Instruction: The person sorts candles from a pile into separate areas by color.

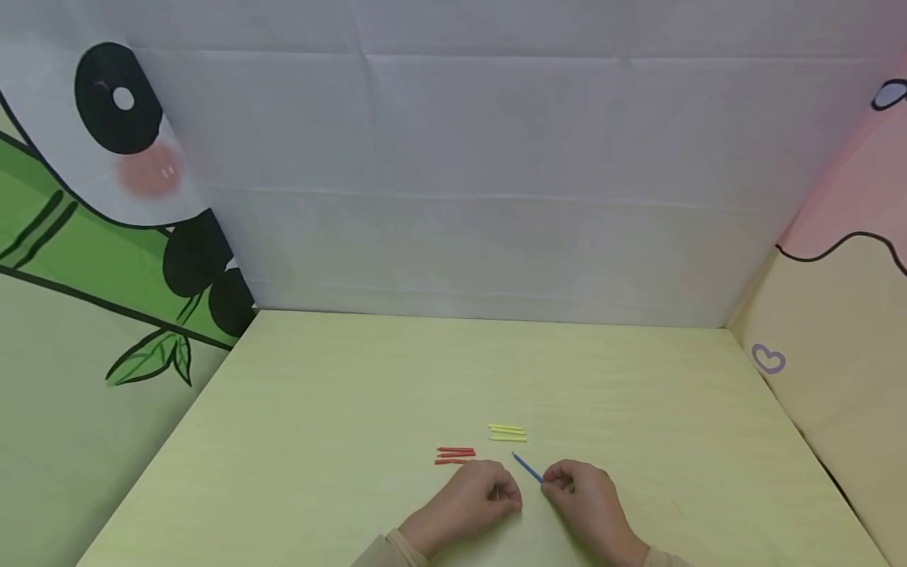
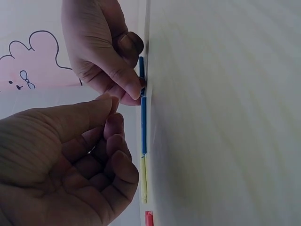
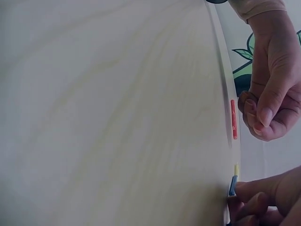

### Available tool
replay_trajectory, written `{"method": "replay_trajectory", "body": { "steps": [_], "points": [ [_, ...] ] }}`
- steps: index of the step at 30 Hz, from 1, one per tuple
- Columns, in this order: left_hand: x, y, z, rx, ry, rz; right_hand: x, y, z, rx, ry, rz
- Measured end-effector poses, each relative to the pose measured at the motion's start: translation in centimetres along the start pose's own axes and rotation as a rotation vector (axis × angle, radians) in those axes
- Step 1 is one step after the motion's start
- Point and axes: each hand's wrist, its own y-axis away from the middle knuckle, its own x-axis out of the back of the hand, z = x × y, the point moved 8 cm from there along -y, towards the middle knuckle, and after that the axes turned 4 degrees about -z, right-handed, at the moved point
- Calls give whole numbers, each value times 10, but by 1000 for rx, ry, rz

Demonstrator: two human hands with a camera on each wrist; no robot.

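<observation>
My right hand [image 1: 584, 500] pinches a thin blue stick [image 1: 527, 466] between thumb and fingertips, low at the tabletop. In the left wrist view, blue [image 2: 144, 125] shows on both sides of the fingertips; the part between is hidden. My left hand [image 1: 471, 500] hovers to the left of it, fingers curled and thumb tip against the index finger, with no stick visible in its grasp. Three short red sticks [image 1: 457, 449] lie in a row just beyond the left hand. Farther back, a small group of yellow sticks [image 1: 507, 431] lies side by side.
The pale wooden tabletop [image 1: 319, 409] spreads around the hands. A white sheet [image 1: 453, 157] hangs along its back edge. On the left stands a printed panel [image 1: 71, 331] with green bamboo, and on the right a pink and cream panel [image 1: 843, 331].
</observation>
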Motion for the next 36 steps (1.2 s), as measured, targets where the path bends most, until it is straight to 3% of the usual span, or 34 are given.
{"method": "replay_trajectory", "body": {
  "steps": [24, 36],
  "points": [
    [2, -10, 5, 18, -8, 25, 10, -15, -4, 92, 143, 24],
    [1, -19, 3, 42, 10, 32, 16, -21, 0, 97, 126, -2]
  ]
}}
